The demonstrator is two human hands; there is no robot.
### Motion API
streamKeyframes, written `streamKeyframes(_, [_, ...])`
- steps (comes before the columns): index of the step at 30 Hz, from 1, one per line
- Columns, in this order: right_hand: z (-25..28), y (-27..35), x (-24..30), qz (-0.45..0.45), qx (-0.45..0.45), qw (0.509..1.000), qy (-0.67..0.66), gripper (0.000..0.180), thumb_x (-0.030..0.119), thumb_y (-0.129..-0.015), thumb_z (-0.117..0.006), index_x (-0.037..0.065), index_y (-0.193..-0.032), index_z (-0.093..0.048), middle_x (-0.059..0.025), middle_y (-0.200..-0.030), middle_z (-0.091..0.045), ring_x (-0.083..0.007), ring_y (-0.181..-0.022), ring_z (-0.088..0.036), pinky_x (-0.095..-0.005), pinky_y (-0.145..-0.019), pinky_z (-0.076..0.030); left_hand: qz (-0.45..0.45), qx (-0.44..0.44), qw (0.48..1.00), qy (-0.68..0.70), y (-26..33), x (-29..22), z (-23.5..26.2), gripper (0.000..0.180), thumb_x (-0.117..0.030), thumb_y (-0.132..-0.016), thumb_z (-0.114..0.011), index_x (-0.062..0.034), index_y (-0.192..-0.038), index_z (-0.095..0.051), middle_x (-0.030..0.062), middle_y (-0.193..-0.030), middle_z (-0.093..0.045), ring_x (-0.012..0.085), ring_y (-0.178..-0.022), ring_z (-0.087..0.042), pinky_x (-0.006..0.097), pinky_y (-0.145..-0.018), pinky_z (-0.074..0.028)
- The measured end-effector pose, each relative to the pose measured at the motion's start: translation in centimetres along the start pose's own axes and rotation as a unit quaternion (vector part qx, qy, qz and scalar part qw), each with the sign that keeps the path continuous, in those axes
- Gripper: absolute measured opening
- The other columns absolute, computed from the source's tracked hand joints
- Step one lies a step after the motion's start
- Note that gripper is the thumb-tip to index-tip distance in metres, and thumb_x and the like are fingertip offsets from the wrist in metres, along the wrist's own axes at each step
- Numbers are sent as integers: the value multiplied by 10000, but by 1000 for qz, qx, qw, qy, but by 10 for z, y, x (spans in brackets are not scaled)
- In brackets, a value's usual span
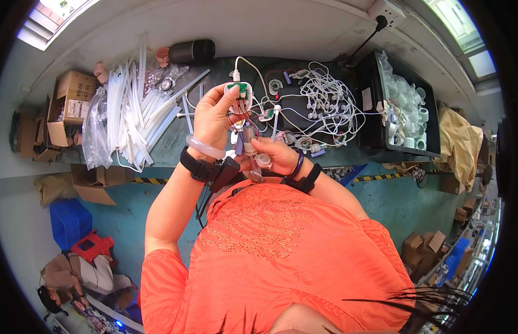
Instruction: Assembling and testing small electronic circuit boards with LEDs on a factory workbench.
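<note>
I see the left hand (214, 114) pinching a green board (240, 89), right hand (281, 156) gripping a silver cylinder (249, 135), tangled cables (327, 92) crowding right, white strips (122, 106) left.

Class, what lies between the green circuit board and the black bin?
Head view: a tangle of white cables, with small electronic parts, between board and bin.

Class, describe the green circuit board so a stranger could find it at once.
Start at the dark workbench. Slightly left of its middle is the left hand. This hand pinches the green circuit board, held up rather than lying among the white cables.
</note>
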State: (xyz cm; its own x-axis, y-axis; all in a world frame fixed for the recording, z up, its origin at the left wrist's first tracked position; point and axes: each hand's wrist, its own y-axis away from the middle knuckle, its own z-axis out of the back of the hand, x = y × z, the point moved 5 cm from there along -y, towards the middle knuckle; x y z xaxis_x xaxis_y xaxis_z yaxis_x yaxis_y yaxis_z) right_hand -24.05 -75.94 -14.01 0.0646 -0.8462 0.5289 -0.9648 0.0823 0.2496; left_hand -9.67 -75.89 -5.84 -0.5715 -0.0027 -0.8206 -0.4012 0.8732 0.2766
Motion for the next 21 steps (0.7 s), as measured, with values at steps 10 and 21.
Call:
streamKeyframes(10, [0, -4, 2, 6, 2, 1000, -6, 396, 351, -958, -475, 20, -1170, -524, -159, -1122, -609, -290, -978, -644, -351, -840, -531, -2, 0, 1000, 1, -4, 1, 3, 141, -174, -911, -593, -78, -1014, -589, 11, -894, -653, 112, -766, -639, 296, -649, -549])
streamKeyframes(21, [0, -8, 4, 3, 4, 1000, -11, 400, 348, -959, -471, 13, -1174, -521, -162, -1118, -609, -290, -976, -645, -350, -845, -528, -1, 1, 1000, -1, -9, 0, 7, 143, -175, -910, -594, -82, -1019, -585, 5, -886, -652, 111, -759, -638, 297, -646, -548])
